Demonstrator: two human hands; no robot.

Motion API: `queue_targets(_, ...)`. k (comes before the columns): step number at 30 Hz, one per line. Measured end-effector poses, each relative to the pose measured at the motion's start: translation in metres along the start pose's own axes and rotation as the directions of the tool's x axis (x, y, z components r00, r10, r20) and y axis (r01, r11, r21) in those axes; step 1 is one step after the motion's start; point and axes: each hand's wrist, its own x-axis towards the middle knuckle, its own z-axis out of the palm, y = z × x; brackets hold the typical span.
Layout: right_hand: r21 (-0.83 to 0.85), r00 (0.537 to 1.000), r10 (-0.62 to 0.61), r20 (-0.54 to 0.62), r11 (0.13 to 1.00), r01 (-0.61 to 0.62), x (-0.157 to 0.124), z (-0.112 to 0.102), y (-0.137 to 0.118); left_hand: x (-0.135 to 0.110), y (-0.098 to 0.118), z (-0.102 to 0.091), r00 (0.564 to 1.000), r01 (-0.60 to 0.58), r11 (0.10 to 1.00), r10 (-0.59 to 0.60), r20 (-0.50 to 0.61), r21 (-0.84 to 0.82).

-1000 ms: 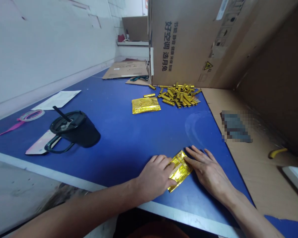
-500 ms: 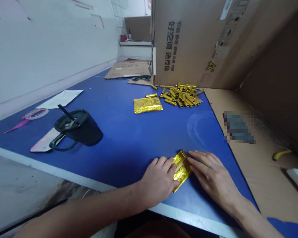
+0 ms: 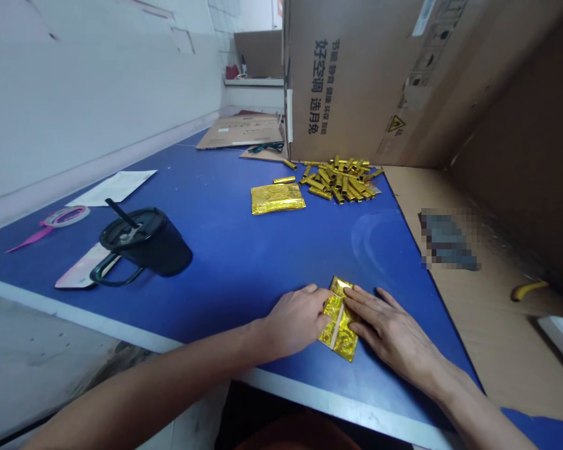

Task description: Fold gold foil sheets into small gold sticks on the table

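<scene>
A piece of gold foil paper (image 3: 344, 340) with a pale strip across its middle lies on the blue tabletop close to the front edge. My left hand (image 3: 296, 320) grips its left side, fingers curled and thumb on the paper. Stretched across its upper right part, my right hand (image 3: 390, 322) presses with the fingers laid flat. The far end of the paper shows a folded-over edge, partly under my right fingertips. Beyond both hands lies a flat stack of gold foil paper (image 3: 278, 199), next to a heap of small rolled gold tubes (image 3: 342, 181).
A dark lidded mug (image 3: 169, 247) with a straw stands at left, by a phone (image 3: 77, 269), a tape roll (image 3: 67, 216) and a white sheet (image 3: 115, 187). A large cardboard box (image 3: 361, 81) rises behind the tubes. Cardboard (image 3: 455, 312) covers the right side.
The gold paper has turned, and its raised, curled far edge now looks flatter. My right hand has slid left onto the paper, while my left hand has shifted slightly away from the front edge.
</scene>
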Motion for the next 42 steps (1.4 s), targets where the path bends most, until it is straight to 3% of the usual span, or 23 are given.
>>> queue_targets(5,0.051,1.0,0.003,0.004,0.999,-0.003,0.0,0.001,0.004,-0.011,-0.009,0.004,0.962,-0.263,0.952,0.271,-0.036,0.155)
queue_targets(8,0.048,1.0,0.009,-0.001,0.999,-0.009,0.0,0.001,0.004,-0.014,-0.012,0.01,0.944,-0.321,0.926,0.329,-0.012,0.2)
queue_targets(19,0.039,1.0,0.0,0.006,0.999,0.0,0.001,0.001,0.008,-0.017,-0.005,0.015,0.915,-0.392,0.874,0.404,0.021,0.288)
queue_targets(28,0.098,0.994,-0.026,0.111,0.995,0.015,0.003,-0.01,0.01,-0.024,0.012,0.014,0.913,-0.4,0.877,0.405,0.039,0.264)
queue_targets(35,0.098,0.994,-0.05,0.098,0.994,0.04,0.003,-0.008,0.011,-0.016,0.006,0.008,0.894,-0.445,0.877,0.448,0.024,0.184)
queue_targets(39,0.058,0.993,-0.048,0.11,0.997,0.041,0.002,-0.01,0.009,0.003,-0.003,0.002,0.931,-0.347,0.902,0.364,-0.02,0.257)
queue_targets(42,0.052,0.991,-0.043,0.124,0.998,0.037,0.001,-0.01,0.009,0.011,-0.014,0.004,0.931,-0.362,0.887,0.358,0.069,0.288)
